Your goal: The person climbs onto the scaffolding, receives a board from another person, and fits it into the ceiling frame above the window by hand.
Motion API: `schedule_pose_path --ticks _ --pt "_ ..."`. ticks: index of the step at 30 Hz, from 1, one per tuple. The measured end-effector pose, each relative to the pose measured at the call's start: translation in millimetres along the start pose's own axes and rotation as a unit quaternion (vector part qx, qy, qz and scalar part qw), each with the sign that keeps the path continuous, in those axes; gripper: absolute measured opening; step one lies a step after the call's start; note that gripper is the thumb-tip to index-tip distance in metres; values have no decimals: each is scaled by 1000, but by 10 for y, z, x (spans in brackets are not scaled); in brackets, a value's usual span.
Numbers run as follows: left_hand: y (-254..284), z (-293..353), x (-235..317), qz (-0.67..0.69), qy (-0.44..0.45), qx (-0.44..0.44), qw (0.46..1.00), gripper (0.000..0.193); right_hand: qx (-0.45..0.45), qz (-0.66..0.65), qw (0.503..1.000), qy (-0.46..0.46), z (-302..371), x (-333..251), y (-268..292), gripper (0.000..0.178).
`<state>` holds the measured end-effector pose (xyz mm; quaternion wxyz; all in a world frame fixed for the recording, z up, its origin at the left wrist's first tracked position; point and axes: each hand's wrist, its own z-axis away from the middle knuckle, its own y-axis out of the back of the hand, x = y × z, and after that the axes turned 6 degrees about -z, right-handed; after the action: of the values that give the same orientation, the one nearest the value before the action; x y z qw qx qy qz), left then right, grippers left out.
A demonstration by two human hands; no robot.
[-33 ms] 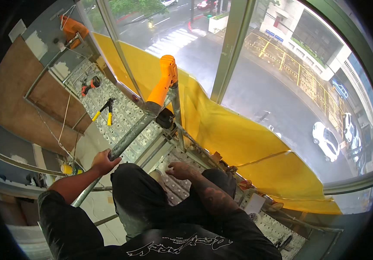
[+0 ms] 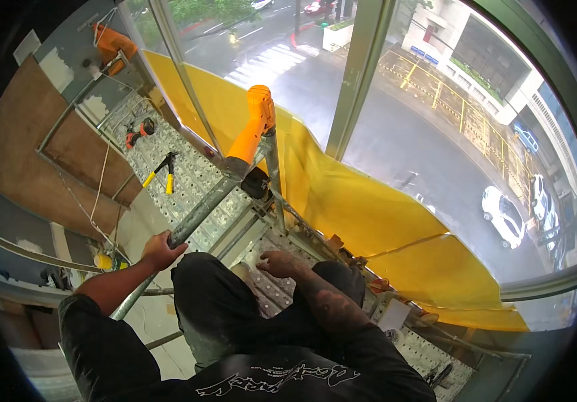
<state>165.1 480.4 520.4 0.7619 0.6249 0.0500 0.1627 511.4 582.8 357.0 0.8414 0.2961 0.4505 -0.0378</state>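
Note:
My left hand [image 2: 161, 250] wraps round a grey metal scaffold rail [image 2: 194, 216] that runs from lower left up toward the window. Farther along that rail an orange tool body [image 2: 253, 127] with a black part beneath it rests against the upright tube; its exact kind is unclear. Over my lap, between my bent knees, my right hand [image 2: 276, 263] is loosely curled, with nothing visible in it. Below it lies a perforated metal plank [image 2: 276, 295]. On the far-left plank sit a hand riveter with yellow grips [image 2: 161, 175] and an orange-black cordless drill [image 2: 140, 132].
Yellow sheeting [image 2: 369, 221] covers the lower window along my right. Tools and scraps lie on the ledge below it. A brown board [image 2: 27, 147] leans at the left, with cables hanging near it. An orange cloth [image 2: 111, 45] hangs at the far end. Floor [image 2: 158, 321] shows below the scaffold.
A white car on the street outside has shifted very slightly. My hands and the tools stay where they were.

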Motion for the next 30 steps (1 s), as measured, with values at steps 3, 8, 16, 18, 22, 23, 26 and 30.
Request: schedule_pose_path --ticks 3,8,16,18,22,23,26,30 --pt "-3 -3 -3 -7 -3 5 1000 61 -2 1 1000 -1 26 -41 27 56" --pt "-7 1 -13 2 -1 -4 1000 64 -10 -13 1000 6 27 -79 36 58" --pt "-15 -7 -29 2 -1 -5 1000 65 -8 -11 1000 3 34 -77 36 58" --pt "-20 -13 -36 5 3 -4 1000 64 1 -20 1000 -1 37 -73 40 58" --pt "-25 -21 -36 3 -3 -4 1000 63 -1 -18 1000 -3 34 -56 40 58" --pt "-22 -22 -34 7 -5 -6 1000 62 -3 -17 1000 -5 34 -50 40 58" --pt "-10 -10 -27 14 -4 -10 1000 61 -5 -11 1000 -9 37 -37 33 58" --pt "-2 0 -17 20 -7 6 1000 59 -5 -13 999 -29 33 -29 29 59"
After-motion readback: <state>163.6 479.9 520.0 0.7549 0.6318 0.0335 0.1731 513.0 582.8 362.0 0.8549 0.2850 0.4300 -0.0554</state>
